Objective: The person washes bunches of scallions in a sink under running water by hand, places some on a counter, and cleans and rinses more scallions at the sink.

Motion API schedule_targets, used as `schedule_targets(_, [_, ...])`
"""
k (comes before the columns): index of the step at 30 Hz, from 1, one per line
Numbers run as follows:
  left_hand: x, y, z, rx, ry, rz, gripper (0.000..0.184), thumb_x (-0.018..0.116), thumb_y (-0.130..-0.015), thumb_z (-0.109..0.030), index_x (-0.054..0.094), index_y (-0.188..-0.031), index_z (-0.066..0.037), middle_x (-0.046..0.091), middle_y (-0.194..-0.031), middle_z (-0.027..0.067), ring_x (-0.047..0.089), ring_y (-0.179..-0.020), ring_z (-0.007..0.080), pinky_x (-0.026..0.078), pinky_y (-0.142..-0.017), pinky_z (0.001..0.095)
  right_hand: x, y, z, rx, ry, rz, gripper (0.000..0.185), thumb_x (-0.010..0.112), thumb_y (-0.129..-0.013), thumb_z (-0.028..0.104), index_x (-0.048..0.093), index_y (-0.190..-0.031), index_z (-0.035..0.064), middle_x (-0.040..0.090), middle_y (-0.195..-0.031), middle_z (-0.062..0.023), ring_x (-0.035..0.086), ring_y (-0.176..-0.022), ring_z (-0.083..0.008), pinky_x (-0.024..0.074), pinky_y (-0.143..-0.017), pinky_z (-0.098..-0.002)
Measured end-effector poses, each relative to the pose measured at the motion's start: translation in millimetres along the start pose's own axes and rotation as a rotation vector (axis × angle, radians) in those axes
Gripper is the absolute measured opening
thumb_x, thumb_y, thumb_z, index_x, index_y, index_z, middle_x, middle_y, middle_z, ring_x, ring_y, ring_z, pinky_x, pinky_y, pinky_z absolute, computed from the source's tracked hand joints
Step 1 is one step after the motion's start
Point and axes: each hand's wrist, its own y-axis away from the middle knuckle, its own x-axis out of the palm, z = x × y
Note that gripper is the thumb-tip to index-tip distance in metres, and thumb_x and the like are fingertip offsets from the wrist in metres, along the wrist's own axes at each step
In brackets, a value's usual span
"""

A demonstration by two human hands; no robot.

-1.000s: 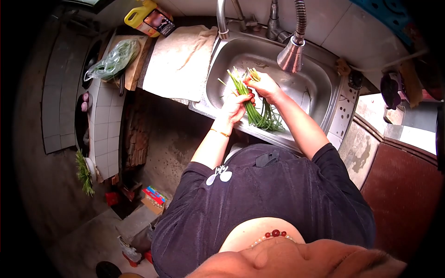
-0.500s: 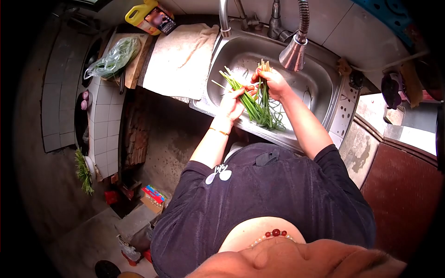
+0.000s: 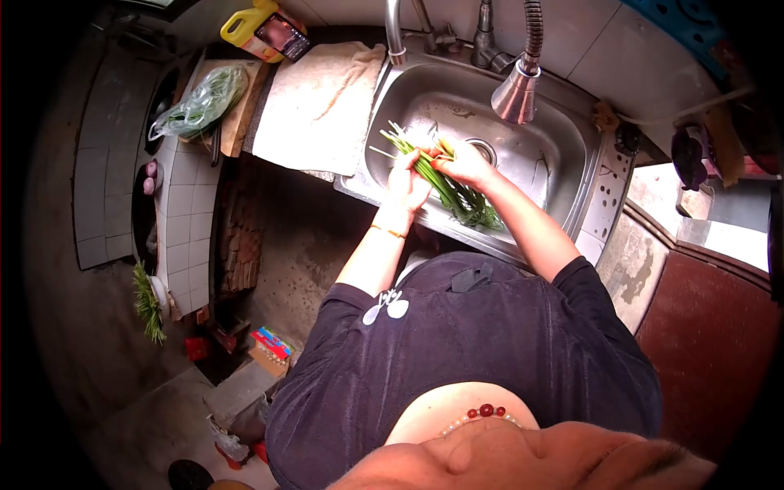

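A bunch of long, thin green chives (image 3: 447,189) slants over the near side of the metal sink (image 3: 563,175), pale stalk ends pointing up and left, leaf tips hanging down to the right. My left hand (image 3: 407,184) is closed around the stalks from the left. My right hand (image 3: 467,166) curls in against the same bunch from the right, its fingers closed on some of the stalks and touching my left fingers. Behind the hands the drain shows in the sink floor, with a few loose green bits around it.
A flexible spray tap (image 3: 516,94) hangs above the sink, beside a second spout (image 3: 395,33). On the left lie a pale cloth (image 3: 318,106) and a wooden board (image 3: 245,114) with a plastic bag of greens (image 3: 208,100). A yellow jug (image 3: 263,33) stands behind.
My right hand has moved down and left, bringing its separate clump of chives against the bunch in my left hand. The left hand has barely moved.
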Motion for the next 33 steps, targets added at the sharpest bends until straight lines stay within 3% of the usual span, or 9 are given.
schedule_targets(9, [6.7, 1.9, 2.6, 0.034, -0.044, -0.094, 0.021, 0.047, -0.086, -0.014, 0.056, -0.097, 0.001, 0.058, -0.098, 0.0121, 0.054, -0.094, 0.0232, 0.041, -0.089, 0.0354, 3.2, 1.5, -6.0, -0.015, -0.161, 0.056, 0.029, 0.054, -0.077, 0.004, 0.055, -0.106, 0.0057, 0.059, -0.086, -0.0032, 0.054, -0.081, -0.0104, 0.0438, -0.076, -0.0242])
schedule_targets(20, [9.9, -1.2, 0.6, 0.015, -0.029, -0.115, 0.024, 0.047, -0.084, -0.008, 0.05, -0.105, 0.003, 0.056, -0.102, 0.0158, 0.052, -0.101, 0.0271, 0.039, -0.094, 0.0378, -2.1, -0.3, -7.7, 0.076, -0.327, 0.039, 0.018, 0.057, -0.075, 0.005, 0.056, -0.093, 0.0042, 0.054, -0.079, 0.0017, 0.048, -0.072, -0.0076, 0.0417, -0.067, -0.0219])
schedule_targets(30, [-0.6, -5.4, 0.8, 0.036, -0.062, -0.079, 0.023, 0.048, -0.082, -0.004, 0.051, -0.104, 0.001, 0.057, -0.098, 0.0137, 0.054, -0.094, 0.0246, 0.041, -0.09, 0.0377, -16.9, 12.3, 25.5, 0.168, -0.434, 0.077, 0.01, 0.057, -0.073, 0.009, 0.053, -0.082, 0.0059, 0.053, -0.077, 0.0013, 0.048, -0.072, -0.0091, 0.0409, -0.067, -0.0234])
schedule_targets(33, [7.0, -4.9, 3.2, 0.067, -0.129, -0.074, 0.022, 0.048, -0.081, -0.003, 0.051, -0.103, 0.001, 0.057, -0.097, 0.0124, 0.055, -0.093, 0.0231, 0.042, -0.089, 0.036, -15.3, 7.1, 6.6, 0.117, -0.399, 0.092, 0.008, 0.057, -0.073, 0.008, 0.052, -0.08, 0.0063, 0.052, -0.077, 0.0022, 0.048, -0.071, -0.0088, 0.0405, -0.066, -0.0233])
